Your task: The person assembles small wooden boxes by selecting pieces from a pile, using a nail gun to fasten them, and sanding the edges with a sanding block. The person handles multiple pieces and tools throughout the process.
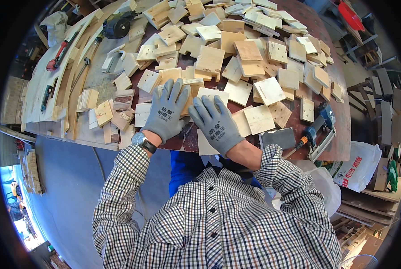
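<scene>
Both my hands wear grey work gloves with dark printing on the back. My left hand [164,114] lies palm down over small wooden pieces near the front of the table, its fingers stretched out and its thumb toward the right. Beside it my right hand [216,123] rests palm down, fingers extended, with the lower palm over a pale wooden board [206,146] at the table edge. A small wooden block [185,99] shows between the hands, near the left fingers. The palms and whatever is beneath them are hidden.
A large heap of square wooden pieces [209,59] covers the dark red table [339,130]. A blue nail gun [319,130] and a dark grey block [279,138] lie at the right. Long boards [63,89], a red-handled tool [55,60] and a black power tool [118,24] lie left.
</scene>
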